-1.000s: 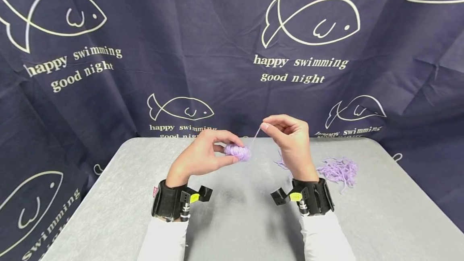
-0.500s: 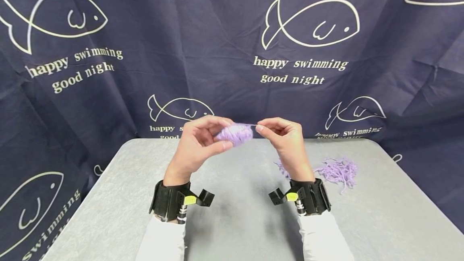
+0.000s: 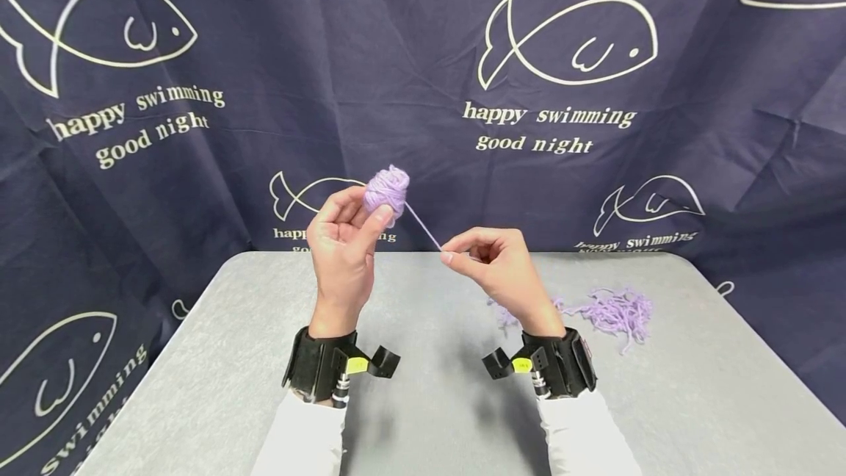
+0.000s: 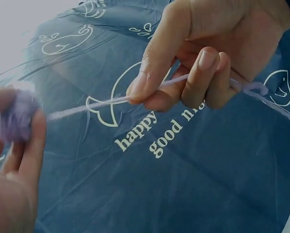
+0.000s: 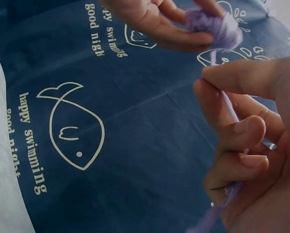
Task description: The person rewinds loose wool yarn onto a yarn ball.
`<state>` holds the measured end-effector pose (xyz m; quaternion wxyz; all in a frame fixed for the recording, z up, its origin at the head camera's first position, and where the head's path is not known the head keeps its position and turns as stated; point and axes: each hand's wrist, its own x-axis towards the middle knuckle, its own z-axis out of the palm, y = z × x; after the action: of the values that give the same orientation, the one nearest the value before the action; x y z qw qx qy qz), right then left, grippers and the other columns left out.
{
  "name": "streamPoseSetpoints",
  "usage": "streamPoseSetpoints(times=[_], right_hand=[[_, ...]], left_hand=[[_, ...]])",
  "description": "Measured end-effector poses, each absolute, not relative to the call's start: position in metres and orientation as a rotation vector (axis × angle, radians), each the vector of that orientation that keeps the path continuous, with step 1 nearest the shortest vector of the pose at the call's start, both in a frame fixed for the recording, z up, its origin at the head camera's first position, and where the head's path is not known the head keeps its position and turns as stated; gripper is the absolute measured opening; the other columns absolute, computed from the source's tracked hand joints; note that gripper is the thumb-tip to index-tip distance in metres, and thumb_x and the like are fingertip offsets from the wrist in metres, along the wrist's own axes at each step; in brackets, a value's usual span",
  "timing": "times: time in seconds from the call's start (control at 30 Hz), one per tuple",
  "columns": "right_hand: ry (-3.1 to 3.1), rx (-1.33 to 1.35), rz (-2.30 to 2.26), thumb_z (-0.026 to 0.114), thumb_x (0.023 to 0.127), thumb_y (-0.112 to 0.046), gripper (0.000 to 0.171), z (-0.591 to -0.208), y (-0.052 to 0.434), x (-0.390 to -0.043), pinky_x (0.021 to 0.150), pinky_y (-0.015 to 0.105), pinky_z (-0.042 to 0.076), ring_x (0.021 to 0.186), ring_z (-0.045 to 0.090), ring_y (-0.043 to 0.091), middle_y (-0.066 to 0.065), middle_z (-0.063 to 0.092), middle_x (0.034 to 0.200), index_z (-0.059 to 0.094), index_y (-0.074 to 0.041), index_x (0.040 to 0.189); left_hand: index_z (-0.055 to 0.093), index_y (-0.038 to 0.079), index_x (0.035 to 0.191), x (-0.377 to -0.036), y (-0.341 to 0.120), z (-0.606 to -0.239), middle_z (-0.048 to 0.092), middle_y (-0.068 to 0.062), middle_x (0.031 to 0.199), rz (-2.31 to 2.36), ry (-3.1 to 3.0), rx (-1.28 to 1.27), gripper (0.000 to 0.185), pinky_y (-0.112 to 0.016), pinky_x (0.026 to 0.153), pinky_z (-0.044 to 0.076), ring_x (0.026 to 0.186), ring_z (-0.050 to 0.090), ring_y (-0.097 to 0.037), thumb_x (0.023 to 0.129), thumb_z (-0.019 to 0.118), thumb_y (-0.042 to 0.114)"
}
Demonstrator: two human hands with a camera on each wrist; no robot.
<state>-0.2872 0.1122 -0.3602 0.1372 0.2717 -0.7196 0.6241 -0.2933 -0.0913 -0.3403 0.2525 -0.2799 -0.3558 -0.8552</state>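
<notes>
A small ball of lilac yarn (image 3: 387,191) is held up between the thumb and fingers of my left hand (image 3: 342,255), above the far part of the table. From it a taut strand (image 3: 423,225) slopes down to my right hand (image 3: 505,270), where thumb and index finger pinch it. In the right wrist view the same strand (image 5: 228,104) runs on through the curled fingers of the right hand and trails out below the palm. The left wrist view shows the yarn ball (image 4: 18,116) at its left edge, slightly blurred.
A loose heap of lilac yarn (image 3: 617,312) lies on the grey table (image 3: 423,402) to the right, partly behind the right wrist. Beyond the table's far edge hangs a dark blue curtain (image 3: 423,94) printed with fish and lettering.
My left hand has risen and turned, bringing the yarn ball up and to the left. The right hand has shifted left and slightly lower, still pinching the strand.
</notes>
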Motion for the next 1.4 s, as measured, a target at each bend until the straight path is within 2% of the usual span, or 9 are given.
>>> streamPoseSetpoints(times=[0.1, 0.27, 0.57, 0.8, 0.93, 1.1, 1.27, 1.4], right_hand=[[-2.103, 0.816, 1.749, 0.081, 0.084, -0.004, 0.007, -0.359, 0.111, -0.286, 0.044, 0.024, 0.022, 0.049, 0.032, 0.011, 0.001, 0.045, 0.054, 0.080, -0.008, 0.090], [-2.113, 0.831, 1.677, 0.081, 0.083, -0.004, 0.008, -0.357, 0.113, -0.282, 0.042, 0.024, 0.020, 0.049, 0.030, 0.011, 0.001, 0.041, 0.054, 0.080, -0.010, 0.088], [-2.046, 0.844, 1.730, 0.080, 0.082, 0.002, 0.009, -0.351, 0.120, -0.276, 0.043, 0.026, 0.024, 0.049, 0.033, 0.011, 0.002, 0.055, 0.061, 0.078, -0.005, 0.088], [-2.013, 0.856, 1.765, 0.080, 0.083, 0.002, 0.009, -0.348, 0.124, -0.273, 0.045, 0.024, 0.028, 0.052, 0.038, 0.011, 0.004, 0.061, 0.066, 0.078, -0.005, 0.089], [-1.933, 0.859, 1.821, 0.079, 0.083, 0.002, 0.009, -0.346, 0.128, -0.272, 0.046, 0.024, 0.032, 0.053, 0.042, 0.013, 0.007, 0.064, 0.069, 0.077, -0.001, 0.091], [-1.799, 0.843, 1.933, 0.078, 0.085, 0.003, 0.008, -0.346, 0.134, -0.275, 0.048, 0.023, 0.032, 0.054, 0.042, 0.012, 0.006, 0.065, 0.071, 0.075, 0.003, 0.092], [-1.715, 0.767, 1.999, 0.075, 0.086, 0.006, 0.009, -0.349, 0.136, -0.282, 0.047, 0.022, 0.028, 0.054, 0.039, 0.010, 0.003, 0.068, 0.074, 0.074, 0.005, 0.095], [-1.700, 0.683, 2.015, 0.076, 0.086, 0.005, 0.010, -0.353, 0.134, -0.287, 0.046, 0.023, 0.026, 0.053, 0.038, 0.010, 0.003, 0.068, 0.074, 0.073, 0.007, 0.095]], left_hand=[[0.070, -0.002, 0.102, -0.297, -0.093, -0.341, 0.070, -0.013, 0.096, -2.222, -0.982, -0.628, 0.031, -0.028, 0.076, 0.061, 0.086, 0.069, -0.021, 0.077, 0.070, -0.021], [0.072, -0.008, 0.102, -0.302, -0.099, -0.344, 0.071, -0.015, 0.098, -1.964, -1.152, -0.466, 0.030, -0.027, 0.078, 0.060, 0.088, 0.070, -0.021, 0.075, 0.077, -0.018], [0.077, 0.002, 0.102, -0.303, -0.103, -0.355, 0.072, -0.008, 0.099, -1.461, -1.654, -0.389, 0.025, -0.024, 0.073, 0.060, 0.087, 0.069, -0.017, 0.078, 0.081, -0.003], [0.078, 0.005, 0.097, -0.300, -0.108, -0.358, 0.073, -0.008, 0.091, -1.201, -1.991, -0.411, 0.023, -0.032, 0.069, 0.060, 0.078, 0.070, -0.019, 0.074, 0.080, 0.003], [0.079, 0.010, 0.092, -0.296, -0.113, -0.355, 0.073, -0.001, 0.083, -1.174, -2.346, -0.565, 0.020, -0.034, 0.062, 0.053, 0.070, 0.066, -0.016, 0.073, 0.081, 0.006], [0.080, 0.013, 0.093, -0.294, -0.118, -0.354, 0.072, 0.007, 0.083, -1.302, -2.632, -1.010, 0.017, -0.032, 0.068, 0.057, 0.076, 0.067, -0.013, 0.078, 0.081, 0.005], [0.078, 0.007, 0.100, -0.291, -0.119, -0.352, 0.074, 0.000, 0.093, -1.610, -2.563, -1.490, 0.021, -0.037, 0.079, 0.061, 0.086, 0.070, -0.018, 0.081, 0.081, 0.000], [0.075, 0.001, 0.105, -0.287, -0.117, -0.349, 0.074, -0.008, 0.099, -1.808, -2.370, -1.724, 0.025, -0.044, 0.079, 0.062, 0.086, 0.070, -0.022, 0.081, 0.081, -0.004]])
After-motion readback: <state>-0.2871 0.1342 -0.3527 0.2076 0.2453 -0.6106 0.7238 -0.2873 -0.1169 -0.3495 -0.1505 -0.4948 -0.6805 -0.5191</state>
